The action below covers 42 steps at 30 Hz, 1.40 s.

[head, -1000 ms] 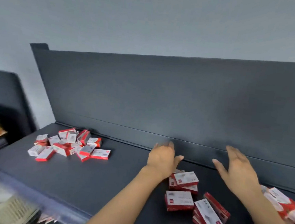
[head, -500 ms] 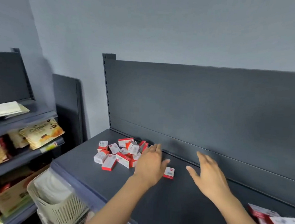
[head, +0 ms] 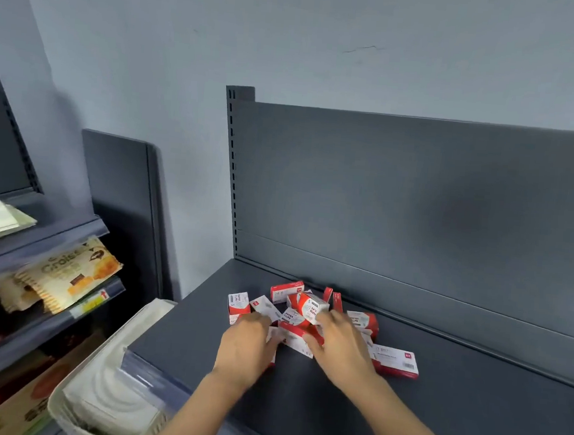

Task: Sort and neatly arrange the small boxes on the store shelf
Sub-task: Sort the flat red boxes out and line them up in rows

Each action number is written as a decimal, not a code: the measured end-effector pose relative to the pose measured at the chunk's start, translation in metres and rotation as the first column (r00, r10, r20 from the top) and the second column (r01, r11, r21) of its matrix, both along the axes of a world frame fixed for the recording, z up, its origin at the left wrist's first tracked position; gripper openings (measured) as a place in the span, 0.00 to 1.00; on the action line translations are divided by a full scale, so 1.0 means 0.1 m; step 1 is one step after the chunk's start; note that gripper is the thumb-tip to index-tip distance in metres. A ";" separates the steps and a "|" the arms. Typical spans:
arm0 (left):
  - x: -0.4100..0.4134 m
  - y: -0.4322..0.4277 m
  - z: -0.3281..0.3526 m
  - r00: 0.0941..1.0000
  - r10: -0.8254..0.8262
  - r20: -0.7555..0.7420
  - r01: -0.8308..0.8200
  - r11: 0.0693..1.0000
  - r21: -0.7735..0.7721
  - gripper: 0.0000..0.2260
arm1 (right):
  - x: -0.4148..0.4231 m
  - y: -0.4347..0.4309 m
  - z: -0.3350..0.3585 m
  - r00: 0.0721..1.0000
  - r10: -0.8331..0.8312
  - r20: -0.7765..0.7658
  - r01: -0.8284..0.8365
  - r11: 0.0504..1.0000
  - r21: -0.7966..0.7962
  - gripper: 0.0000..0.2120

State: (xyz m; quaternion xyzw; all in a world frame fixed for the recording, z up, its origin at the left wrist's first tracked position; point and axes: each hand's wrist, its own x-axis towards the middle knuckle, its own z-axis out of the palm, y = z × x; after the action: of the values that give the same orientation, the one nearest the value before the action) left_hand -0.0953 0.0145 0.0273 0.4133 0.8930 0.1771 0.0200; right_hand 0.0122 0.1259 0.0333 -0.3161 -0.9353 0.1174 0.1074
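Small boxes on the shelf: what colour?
The small boxes are red and white, seen best in the head view.

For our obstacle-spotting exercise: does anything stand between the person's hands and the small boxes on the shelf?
Nothing visible does. The left hand and right hand both touch the pile of small boxes, which lies on the dark shelf near its back panel.

Dark grey metal shelf [head: 434, 417], flat deck, upright back panel [head: 417, 200] behind. Clear price strip [head: 149, 374] along front edge. On deck, toward left end, close to back: loose heap of small red-and-white boxes [head: 291, 317] (some flat, some on edge, several overlapping). Just beside heap, right side: one longer box [head: 396, 361], lying flat, barcode up.
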 end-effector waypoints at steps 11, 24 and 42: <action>0.16 0.03 -0.14 0.976 -0.107 -0.191 0.046 0.953 -0.298 0.14 | -0.36 -0.08 -0.20 0.993 0.066 0.098 -0.074 0.994 0.077 0.17; 0.18 0.04 -0.11 0.993 0.106 0.045 -0.096 0.978 -0.184 0.22 | 0.15 -0.10 0.07 1.000 0.022 0.016 -0.021 1.000 -0.017 0.17; 2.89 1.69 0.80 0.946 -0.325 0.021 0.313 0.924 0.221 0.18 | 3.27 1.21 0.71 0.907 -0.393 -0.154 0.401 0.915 0.027 0.12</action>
State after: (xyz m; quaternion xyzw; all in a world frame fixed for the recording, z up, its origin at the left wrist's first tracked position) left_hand 0.1940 0.1832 0.1076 0.5475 0.7886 0.2785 0.0292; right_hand 0.3390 0.2465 0.1046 -0.4871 -0.8440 0.0883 0.2063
